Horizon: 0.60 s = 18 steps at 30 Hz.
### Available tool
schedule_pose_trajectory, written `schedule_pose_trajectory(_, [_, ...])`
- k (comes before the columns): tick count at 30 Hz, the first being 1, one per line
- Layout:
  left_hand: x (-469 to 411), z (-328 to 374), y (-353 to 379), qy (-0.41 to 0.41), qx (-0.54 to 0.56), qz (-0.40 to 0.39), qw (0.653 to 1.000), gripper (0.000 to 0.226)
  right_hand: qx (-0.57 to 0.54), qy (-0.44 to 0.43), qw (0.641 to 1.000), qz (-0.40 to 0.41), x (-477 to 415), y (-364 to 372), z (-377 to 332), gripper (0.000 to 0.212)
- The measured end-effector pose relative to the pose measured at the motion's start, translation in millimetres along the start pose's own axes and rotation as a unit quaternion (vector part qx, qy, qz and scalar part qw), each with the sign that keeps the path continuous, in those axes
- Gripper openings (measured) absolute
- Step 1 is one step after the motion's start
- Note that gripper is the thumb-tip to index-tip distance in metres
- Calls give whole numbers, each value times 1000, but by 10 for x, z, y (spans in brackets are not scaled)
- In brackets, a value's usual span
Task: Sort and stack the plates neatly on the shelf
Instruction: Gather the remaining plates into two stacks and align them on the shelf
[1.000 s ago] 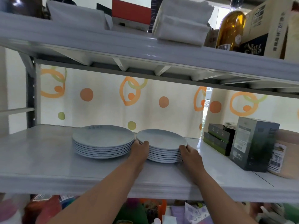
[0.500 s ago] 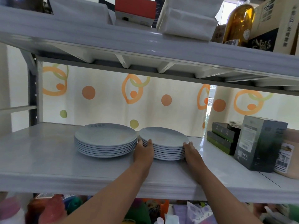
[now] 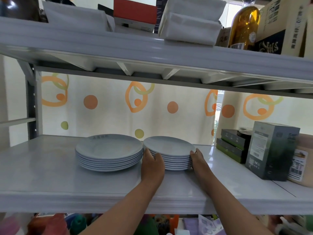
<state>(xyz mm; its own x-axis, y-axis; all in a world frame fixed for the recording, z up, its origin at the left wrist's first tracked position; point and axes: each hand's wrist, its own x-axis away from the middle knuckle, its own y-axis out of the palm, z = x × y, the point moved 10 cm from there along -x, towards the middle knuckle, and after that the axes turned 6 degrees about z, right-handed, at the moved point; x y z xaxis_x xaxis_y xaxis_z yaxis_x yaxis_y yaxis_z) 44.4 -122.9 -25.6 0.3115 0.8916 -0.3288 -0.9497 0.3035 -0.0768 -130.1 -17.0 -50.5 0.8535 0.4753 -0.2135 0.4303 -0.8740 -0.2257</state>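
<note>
Pale blue stack of small round plates [image 3: 169, 145] mid-frame on white shelf [image 3: 50, 177], my left hand [image 3: 152, 164] and right hand [image 3: 199, 159] clasping its sides.

The left forearm [image 3: 128, 206] and right forearm [image 3: 237, 204] reach forward, drawing closer toward the fingers. The left hand [image 3: 152, 162] cups the left side of the stack of small plates [image 3: 171, 146], fingers curled round its rims. The right hand [image 3: 199, 158] clasps the opposite side, thumb at the top rim.
</note>
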Motion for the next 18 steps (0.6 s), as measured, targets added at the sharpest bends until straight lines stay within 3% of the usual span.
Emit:
schedule_pose_trajectory(4, [16,3,16,-6,-12,-10,1000,59,-27,2,1000,11,-74,-15,89,80])
schedule_pose_trajectory(11, [7,-33,38,-21,-25,-29,999,58,-27,-2,1000,10,-147,3,156,82])
schedule_pose_trajectory(14, [-41,-23,-37,-6,-89,-42,995,52,-41,8,999,14,-11,-22,24,68])
schedule_pose_trajectory(16, [-131,76,-288,38,-132,3,991,42,-53,15,998,22,14,-40,-22,53])
schedule_pose_trajectory(18, [-270,144,-679,63,-110,74,989,33,-35,23,999,28,-23,-47,-3,54])
